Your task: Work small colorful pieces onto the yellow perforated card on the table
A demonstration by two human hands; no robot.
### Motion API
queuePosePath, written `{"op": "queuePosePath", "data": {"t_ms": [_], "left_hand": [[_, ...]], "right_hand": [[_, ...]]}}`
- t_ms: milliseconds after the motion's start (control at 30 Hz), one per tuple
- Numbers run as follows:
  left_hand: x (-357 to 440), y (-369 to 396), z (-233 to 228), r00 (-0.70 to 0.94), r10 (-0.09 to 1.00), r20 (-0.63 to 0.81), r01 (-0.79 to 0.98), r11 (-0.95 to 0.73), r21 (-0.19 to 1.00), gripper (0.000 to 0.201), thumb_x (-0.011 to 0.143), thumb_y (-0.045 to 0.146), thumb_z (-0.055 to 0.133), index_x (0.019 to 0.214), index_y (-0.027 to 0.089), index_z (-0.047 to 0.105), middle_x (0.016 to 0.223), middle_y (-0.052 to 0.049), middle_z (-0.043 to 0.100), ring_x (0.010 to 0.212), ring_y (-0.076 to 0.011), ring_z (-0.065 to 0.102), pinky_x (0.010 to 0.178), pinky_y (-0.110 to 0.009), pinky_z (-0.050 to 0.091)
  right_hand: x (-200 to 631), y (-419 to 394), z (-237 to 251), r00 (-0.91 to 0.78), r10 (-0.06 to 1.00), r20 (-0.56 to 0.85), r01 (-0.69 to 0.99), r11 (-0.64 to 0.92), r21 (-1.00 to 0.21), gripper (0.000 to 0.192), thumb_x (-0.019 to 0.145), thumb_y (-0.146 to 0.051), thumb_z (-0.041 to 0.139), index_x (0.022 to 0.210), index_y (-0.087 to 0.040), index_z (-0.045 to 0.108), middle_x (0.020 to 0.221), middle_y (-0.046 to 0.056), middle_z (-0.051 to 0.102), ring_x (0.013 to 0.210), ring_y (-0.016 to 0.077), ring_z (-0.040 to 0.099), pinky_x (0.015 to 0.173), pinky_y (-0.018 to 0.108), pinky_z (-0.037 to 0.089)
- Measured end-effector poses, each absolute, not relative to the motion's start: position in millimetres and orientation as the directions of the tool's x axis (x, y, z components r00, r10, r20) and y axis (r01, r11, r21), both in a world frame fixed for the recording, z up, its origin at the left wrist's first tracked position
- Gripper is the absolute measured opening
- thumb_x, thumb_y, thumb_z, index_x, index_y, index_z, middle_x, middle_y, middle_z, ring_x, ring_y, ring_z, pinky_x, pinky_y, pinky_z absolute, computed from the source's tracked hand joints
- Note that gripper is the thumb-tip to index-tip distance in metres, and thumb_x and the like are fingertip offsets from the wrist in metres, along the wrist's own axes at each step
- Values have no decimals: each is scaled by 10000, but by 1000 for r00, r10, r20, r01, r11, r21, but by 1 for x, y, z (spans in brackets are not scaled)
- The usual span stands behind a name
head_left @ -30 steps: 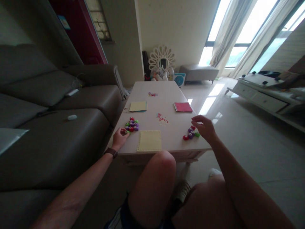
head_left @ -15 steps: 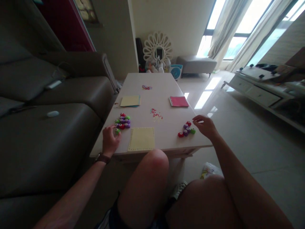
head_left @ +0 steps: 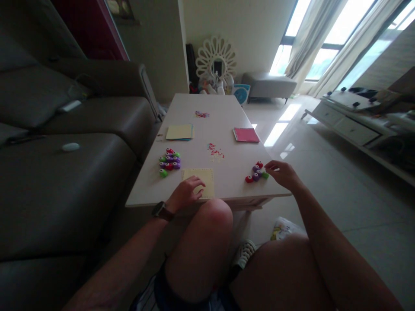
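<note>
My left hand (head_left: 188,192) is over the lower part of a pale yellow paper sheet (head_left: 205,175) with a patterned border, thumb and fingers apart, nothing visible in it. To its left lies a group of small red, purple and green rounded pieces, like craft punches (head_left: 168,160); a green punch (head_left: 163,172) sits at its near end. At the right table edge, my right hand (head_left: 281,172) has its fingers stretched toward a smaller group of punches (head_left: 256,171). Its fingertips are close beside a green punch (head_left: 265,175); whether they touch is unclear.
Red and yellow paper bits (head_left: 215,152) are scattered mid-table, with another colourful heap (head_left: 201,114) farther back. A yellow paper stack (head_left: 179,132) lies left, a pink pad (head_left: 245,134) right. The white table (head_left: 152,190) stands beside a dark sofa (head_left: 94,172); my knee is at its front edge.
My left hand has moved right, from the green punch at the left group to over the yellow sheet, leaving that punch on the table. My right hand stays beside the right group.
</note>
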State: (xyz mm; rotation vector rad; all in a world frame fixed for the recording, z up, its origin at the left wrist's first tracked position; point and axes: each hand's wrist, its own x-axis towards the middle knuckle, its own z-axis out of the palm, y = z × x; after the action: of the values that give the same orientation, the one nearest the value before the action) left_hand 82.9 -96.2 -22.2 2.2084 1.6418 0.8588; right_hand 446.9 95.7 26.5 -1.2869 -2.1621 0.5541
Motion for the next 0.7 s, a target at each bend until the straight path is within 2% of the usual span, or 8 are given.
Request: {"op": "queuePosePath", "data": {"t_ms": [133,233,367,433,567,700], "left_hand": [[86,-92,-27,276,936,219,772,-351,530,99,918,177,565,949,197,656,971,-52,643,959,-203,595,867,-345,494],[84,-92,-29,287,935,210,782,-355,512,82,906,230,617,968,199,662,1011,-56,645,996,-217,580,894,-359,485],[85,-91,-27,274,939,209,794,-344,501,246,858,340,710,1057,202,670,1104,-70,643,1056,-240,567,945,-390,477],[85,-90,-29,271,939,212,797,-342,498,280,846,370,722,1072,211,678,1128,-73,642,1066,-244,567,947,-395,478],[83,-83,-38,284,931,228,787,-362,499,328,796,343,759,1109,257,706,1201,-66,645,1133,-257,555,998,-410,455],[78,-82,-42,288,937,198,779,-349,520,263,797,367,759,1041,270,739,1177,-64,661,1122,-260,564,990,-409,454]], "right_hand": [[457,98,18,-377,905,196,694,416,-587,162,771,-333,634,793,-195,716,759,57,730,672,178,645,639,300,492],[459,100,13,-425,891,156,697,433,-573,180,784,-360,637,799,-202,722,772,55,729,690,183,644,648,300,482],[453,100,6,-431,893,126,683,415,-602,181,781,-365,633,802,-209,725,701,32,696,669,180,626,636,295,469],[447,99,5,-441,893,94,672,398,-625,167,762,-343,646,806,-204,727,705,30,696,666,179,623,622,289,461],[435,99,3,-438,898,40,709,372,-599,141,729,-237,655,832,-194,740,748,37,709,692,176,628,647,287,457],[429,100,0,-456,890,-11,725,364,-585,151,716,-181,654,835,-201,744,782,35,722,717,180,639,653,290,453]]}}
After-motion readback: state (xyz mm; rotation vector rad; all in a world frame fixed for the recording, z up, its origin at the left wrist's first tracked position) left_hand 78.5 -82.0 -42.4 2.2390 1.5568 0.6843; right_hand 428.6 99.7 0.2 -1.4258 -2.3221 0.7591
